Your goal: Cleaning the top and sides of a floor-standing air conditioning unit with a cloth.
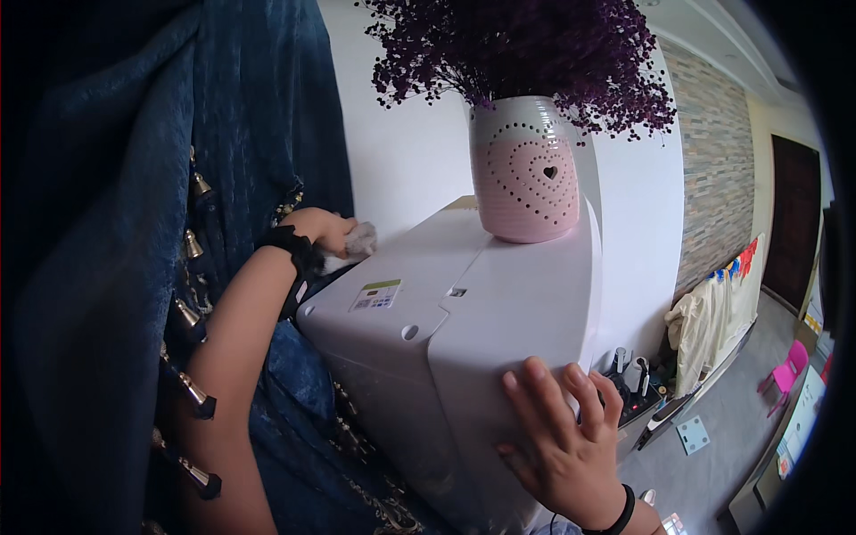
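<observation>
My left hand (328, 231) reaches behind a tall white appliance (515, 314) and grips a greyish-white cloth (361, 241) at its back edge. A black frilled band circles that wrist. My right hand (568, 441) rests against the appliance's front corner, fingers apart and holding nothing. On top of the casing stands a pink and white ceramic vase (525, 180) with a pierced heart pattern. Dried purple flowers (528, 53) fill it. A printed label (376, 295) is stuck to the top near my left forearm.
A dark blue velvet curtain (267, 100) with tassels (194, 394) hangs close around my left arm. White wall (408, 134) rises behind the appliance. Beyond its right side are a low cabinet with small items (632, 381), a cloth-covered object (709, 321), a floor scale (692, 435) and a pink chair (786, 371).
</observation>
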The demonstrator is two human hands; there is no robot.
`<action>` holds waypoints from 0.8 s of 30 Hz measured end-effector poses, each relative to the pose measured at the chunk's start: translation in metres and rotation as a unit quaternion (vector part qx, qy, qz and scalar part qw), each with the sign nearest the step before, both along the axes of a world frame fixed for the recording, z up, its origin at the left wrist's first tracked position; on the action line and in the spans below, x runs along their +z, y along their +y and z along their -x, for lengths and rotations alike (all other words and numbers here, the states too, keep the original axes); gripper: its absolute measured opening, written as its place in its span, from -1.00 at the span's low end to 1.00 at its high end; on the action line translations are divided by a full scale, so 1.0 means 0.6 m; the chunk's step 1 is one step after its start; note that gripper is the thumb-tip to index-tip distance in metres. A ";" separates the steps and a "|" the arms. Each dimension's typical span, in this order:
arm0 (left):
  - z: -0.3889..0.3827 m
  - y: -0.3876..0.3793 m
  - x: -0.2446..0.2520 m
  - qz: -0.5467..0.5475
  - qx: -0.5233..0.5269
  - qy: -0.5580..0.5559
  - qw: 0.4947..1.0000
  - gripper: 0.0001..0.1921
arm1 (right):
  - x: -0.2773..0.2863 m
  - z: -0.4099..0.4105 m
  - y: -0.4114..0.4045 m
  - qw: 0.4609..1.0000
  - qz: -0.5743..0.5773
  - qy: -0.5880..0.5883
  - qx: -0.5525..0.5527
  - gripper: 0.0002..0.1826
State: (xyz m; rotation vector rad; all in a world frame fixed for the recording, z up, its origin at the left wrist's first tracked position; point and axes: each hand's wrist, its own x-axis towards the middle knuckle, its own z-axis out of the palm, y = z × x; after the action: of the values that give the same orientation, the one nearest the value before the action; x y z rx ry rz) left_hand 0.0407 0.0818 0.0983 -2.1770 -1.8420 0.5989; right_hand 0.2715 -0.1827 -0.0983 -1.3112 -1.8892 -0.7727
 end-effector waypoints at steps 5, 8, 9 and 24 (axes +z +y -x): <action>0.029 -0.013 0.040 -0.072 -0.039 -0.185 0.979 -0.13 | 0.010 -0.001 -0.007 0.999 0.001 -0.002 0.033 -0.37; -0.014 -0.032 0.038 -0.045 -0.243 -0.299 0.922 -0.30 | 0.007 0.003 -0.004 1.000 -0.004 -0.008 0.020 -0.36; -0.028 -0.039 0.038 -0.044 -0.291 -0.273 0.916 -0.34 | 0.006 0.005 -0.006 1.000 -0.011 -0.011 0.015 -0.35; -0.042 0.042 -0.027 -0.014 -0.243 -0.055 0.968 -0.32 | 0.009 -0.001 -0.012 0.999 -0.025 0.005 0.025 -0.40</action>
State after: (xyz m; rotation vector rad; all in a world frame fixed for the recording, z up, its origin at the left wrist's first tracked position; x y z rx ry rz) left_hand 0.0658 0.1068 0.0822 -2.5524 -1.2649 0.3481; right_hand 0.2720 -0.1900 -0.0926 -1.2301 -1.8764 -0.7805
